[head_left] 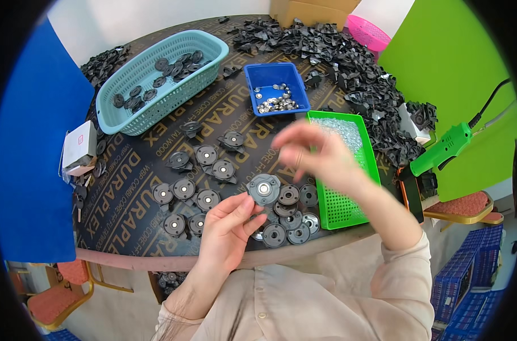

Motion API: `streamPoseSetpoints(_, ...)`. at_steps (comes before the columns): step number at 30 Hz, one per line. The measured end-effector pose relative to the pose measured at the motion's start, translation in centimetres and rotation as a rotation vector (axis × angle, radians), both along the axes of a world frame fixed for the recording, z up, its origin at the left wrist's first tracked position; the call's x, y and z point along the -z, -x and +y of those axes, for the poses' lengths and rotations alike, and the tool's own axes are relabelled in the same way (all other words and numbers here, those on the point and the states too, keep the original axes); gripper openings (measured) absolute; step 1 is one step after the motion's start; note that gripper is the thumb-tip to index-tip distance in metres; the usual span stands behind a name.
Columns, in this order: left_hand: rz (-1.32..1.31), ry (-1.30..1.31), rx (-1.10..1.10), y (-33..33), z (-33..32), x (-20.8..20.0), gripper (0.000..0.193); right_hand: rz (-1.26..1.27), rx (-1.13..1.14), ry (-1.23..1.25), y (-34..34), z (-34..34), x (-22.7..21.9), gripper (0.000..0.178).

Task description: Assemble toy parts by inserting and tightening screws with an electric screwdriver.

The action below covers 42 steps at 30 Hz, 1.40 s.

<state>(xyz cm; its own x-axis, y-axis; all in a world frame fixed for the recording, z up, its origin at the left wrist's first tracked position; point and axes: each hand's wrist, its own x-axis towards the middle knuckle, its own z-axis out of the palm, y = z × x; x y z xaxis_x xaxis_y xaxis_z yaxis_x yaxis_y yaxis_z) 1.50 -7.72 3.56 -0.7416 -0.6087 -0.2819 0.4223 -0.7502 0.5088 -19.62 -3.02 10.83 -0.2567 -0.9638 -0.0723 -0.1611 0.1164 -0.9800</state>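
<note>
Left hand (227, 224) pinching a round black disc with metal centre (264, 189) above the table's near edge, right hand (312, 150) motion-blurred – fingers curled, grasp impossible to tell – over the green tray (341, 210), about seven loose discs (290, 219) below, roughly a dozen assembled discs (199, 176) left, one blue bin (276, 77), one teal basket (204, 62).
</note>
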Motion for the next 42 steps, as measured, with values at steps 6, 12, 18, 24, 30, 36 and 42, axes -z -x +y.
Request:
streamPoseSetpoints(6, -0.054, 0.016, 0.070, -0.4, 0.1, -2.2, 0.014, 1.356, 0.292, 0.096, 19.1, -8.2, 4.3, 0.032)
streamPoseSetpoints(12, -0.048, 0.016, 0.096, -2.1, -0.5, -1.9, 0.017, 1.182, 0.203, 0.077, 21.6, -11.1, 6.8, 0.017)
streamPoseSetpoints(18, -0.136, -0.007, 0.114, -1.8, -0.8, -2.0, 0.019, 0.274, 0.427, -0.254, 19.3, -7.6, 7.0, 0.015)
streamPoseSetpoints(24, -0.056, -0.020, 0.093, -0.7, -0.3, -1.5, 0.019, 0.614, 0.399, -0.255, 19.9, -6.2, 6.5, 0.023)
streamPoseSetpoints(30, -0.074, 0.013, 0.120, -0.1, 0.2, -1.8, 0.023, 0.547, 0.474, -0.164, 19.5, -3.1, 3.0, 0.023)
streamPoseSetpoints(36, -0.072, -0.037, 0.110, 0.0, 0.6, -1.2, 0.024, 0.119, 0.093, 0.176, 0.5, 2.4, -1.2, 0.025)
streamPoseSetpoints(42, -0.072, -0.061, 0.148, 0.8, 1.5, -1.9, 0.024, 0.237, 0.114, 0.183, -3.4, 5.3, 1.3, 0.028)
